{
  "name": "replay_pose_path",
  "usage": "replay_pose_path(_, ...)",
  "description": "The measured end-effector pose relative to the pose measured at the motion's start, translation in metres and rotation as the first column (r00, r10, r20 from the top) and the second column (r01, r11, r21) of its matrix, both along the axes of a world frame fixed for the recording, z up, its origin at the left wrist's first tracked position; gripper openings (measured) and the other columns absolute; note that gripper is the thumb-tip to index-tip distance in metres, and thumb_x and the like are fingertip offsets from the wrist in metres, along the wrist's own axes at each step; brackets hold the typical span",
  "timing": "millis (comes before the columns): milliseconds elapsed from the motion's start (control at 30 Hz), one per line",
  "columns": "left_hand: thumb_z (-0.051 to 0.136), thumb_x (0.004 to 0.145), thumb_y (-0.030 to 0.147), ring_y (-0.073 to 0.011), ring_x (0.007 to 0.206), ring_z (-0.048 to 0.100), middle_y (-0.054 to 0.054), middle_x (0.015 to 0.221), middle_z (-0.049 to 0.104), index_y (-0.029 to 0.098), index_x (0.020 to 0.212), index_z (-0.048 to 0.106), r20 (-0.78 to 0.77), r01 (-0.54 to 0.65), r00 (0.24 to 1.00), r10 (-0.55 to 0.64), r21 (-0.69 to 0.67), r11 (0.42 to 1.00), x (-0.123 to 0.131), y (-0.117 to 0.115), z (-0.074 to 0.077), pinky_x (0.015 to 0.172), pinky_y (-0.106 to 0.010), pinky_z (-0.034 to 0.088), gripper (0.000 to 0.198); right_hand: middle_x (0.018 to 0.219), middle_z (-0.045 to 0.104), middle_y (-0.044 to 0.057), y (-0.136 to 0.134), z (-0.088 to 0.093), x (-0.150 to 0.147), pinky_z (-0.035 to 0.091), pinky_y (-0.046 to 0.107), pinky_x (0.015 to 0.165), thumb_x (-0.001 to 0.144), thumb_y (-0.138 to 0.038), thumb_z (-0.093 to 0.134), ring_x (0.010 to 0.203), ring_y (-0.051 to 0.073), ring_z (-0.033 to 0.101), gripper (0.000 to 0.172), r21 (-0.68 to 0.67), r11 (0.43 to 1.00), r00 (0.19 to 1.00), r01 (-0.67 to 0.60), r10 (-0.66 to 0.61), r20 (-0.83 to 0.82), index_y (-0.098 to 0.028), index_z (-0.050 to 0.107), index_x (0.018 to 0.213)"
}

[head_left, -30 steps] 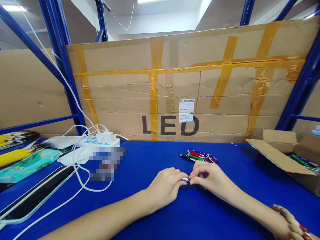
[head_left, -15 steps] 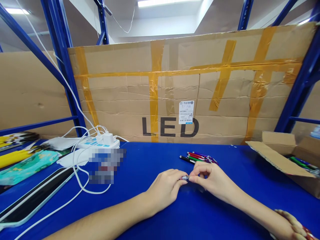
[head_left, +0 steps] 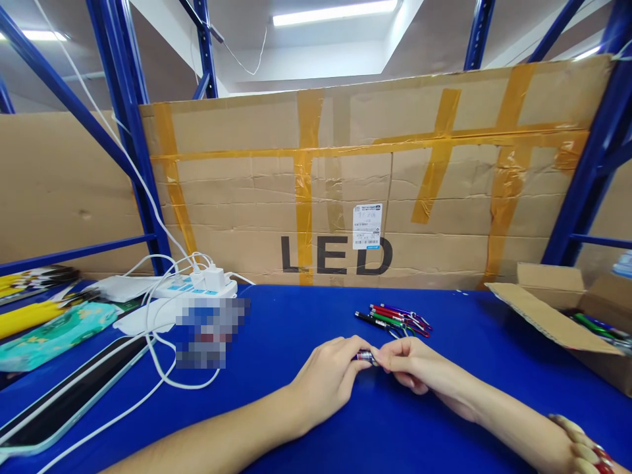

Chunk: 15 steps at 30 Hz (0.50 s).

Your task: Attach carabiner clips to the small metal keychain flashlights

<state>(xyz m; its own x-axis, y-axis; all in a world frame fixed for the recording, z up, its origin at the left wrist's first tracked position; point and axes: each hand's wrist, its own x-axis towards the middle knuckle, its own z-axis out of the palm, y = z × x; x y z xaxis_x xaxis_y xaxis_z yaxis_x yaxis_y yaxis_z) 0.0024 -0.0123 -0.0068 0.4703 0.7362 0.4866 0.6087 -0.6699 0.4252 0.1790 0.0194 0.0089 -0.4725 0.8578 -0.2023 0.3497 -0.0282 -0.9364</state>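
Observation:
My left hand [head_left: 330,374] is closed round a small shiny cylinder [head_left: 364,356] with silver, red and purple on its visible end. The rest of the cylinder is hidden in the fingers. My right hand [head_left: 411,363] pinches the cylinder's right end between thumb and forefinger, its other fingers curled below. Both hands are just above the blue table. Just behind them lies a small bunch of slim coloured tubes with clips [head_left: 392,318], in black, green, red and purple.
An open cardboard box [head_left: 557,322] with more coloured tubes stands at the right. At the left are a white power strip [head_left: 170,287] with tangled cables, a dark flat panel [head_left: 69,395] and a yellow-handled tool [head_left: 34,316]. A big cardboard sheet [head_left: 247,197] closes off the back.
My right hand has turned, its remaining fingers now curled lower beside the cylinder. It shows more of the coloured tubes behind. The left hand has barely moved; the view has tilted slightly up.

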Motion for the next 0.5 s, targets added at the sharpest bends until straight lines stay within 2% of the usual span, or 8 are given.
replay_pose_path(100,0.040,0.088,0.018,-0.0146,0.085,0.058,-0.002,0.093,0.064,0.021,0.096,0.055,0.009,-0.022,1.000,0.022,-0.022,1.000,-0.0003,0.0014,-0.0006,0.079,-0.024,0.043,0.017,0.038,0.032,-0.009,0.0007,-0.0016,-0.0012,0.012,0.019,0.039,0.061,-0.061,0.062,0.039,0.004,0.020,0.045,0.051,0.999,0.999,0.017,-0.018,0.027,-0.016,0.055,0.058)
replay_pose_path(200,0.041,0.087,0.018,-0.0143,0.082,0.058,-0.001,0.091,0.064,0.021,0.094,0.056,0.048,-0.040,0.998,0.044,-0.069,0.997,-0.0005,0.0022,0.0004,0.076,-0.024,0.043,0.016,0.043,0.041,-0.006,0.0032,-0.0033,-0.0027,0.019,0.019,0.039,0.063,-0.057,0.061,0.039,0.005,0.028,0.042,0.236,0.971,0.996,0.037,-0.055,0.070,-0.015,0.063,0.065)
replay_pose_path(267,0.041,0.087,0.019,-0.0140,0.079,0.059,-0.001,0.089,0.065,0.021,0.094,0.056,0.084,-0.047,0.995,0.056,-0.106,0.993,-0.0004,0.0025,0.0015,0.073,-0.023,0.044,0.016,0.053,0.052,-0.002,0.0055,-0.0037,-0.0023,0.026,0.020,0.040,0.064,-0.052,0.063,0.042,0.006,0.034,0.036,0.445,0.894,0.991,0.060,-0.107,0.081,-0.016,0.066,0.066)
replay_pose_path(367,0.042,0.087,0.019,-0.0138,0.075,0.059,-0.001,0.086,0.065,0.020,0.094,0.056,0.130,-0.057,0.989,0.076,-0.146,0.988,-0.0001,0.0033,0.0022,0.070,-0.023,0.044,0.016,0.065,0.060,0.001,0.0080,-0.0035,0.0009,0.033,0.022,0.043,0.065,-0.044,0.066,0.045,0.008,0.039,0.027,0.688,0.720,0.980,0.091,-0.187,0.065,-0.019,0.069,0.072)
replay_pose_path(433,0.042,0.086,0.019,-0.0136,0.073,0.059,-0.001,0.083,0.065,0.020,0.093,0.057,0.146,-0.062,0.986,0.086,-0.160,0.985,-0.0001,0.0041,0.0019,0.068,-0.023,0.043,0.016,0.067,0.062,0.002,0.0087,-0.0034,0.0035,0.037,0.022,0.045,0.067,-0.043,0.066,0.047,0.009,0.042,0.023,0.765,0.641,0.979,0.064,-0.187,0.075,-0.021,0.069,0.072)
replay_pose_path(500,0.042,0.086,0.019,-0.0132,0.071,0.059,0.000,0.082,0.065,0.020,0.091,0.057,0.156,-0.065,0.984,0.091,-0.166,0.984,-0.0002,0.0046,0.0014,0.067,-0.022,0.043,0.015,0.067,0.063,0.002,0.0089,-0.0037,0.0052,0.039,0.023,0.048,0.069,-0.043,0.065,0.050,0.011,0.045,0.022,0.799,0.601,0.980,0.026,-0.172,0.098,-0.022,0.069,0.067)
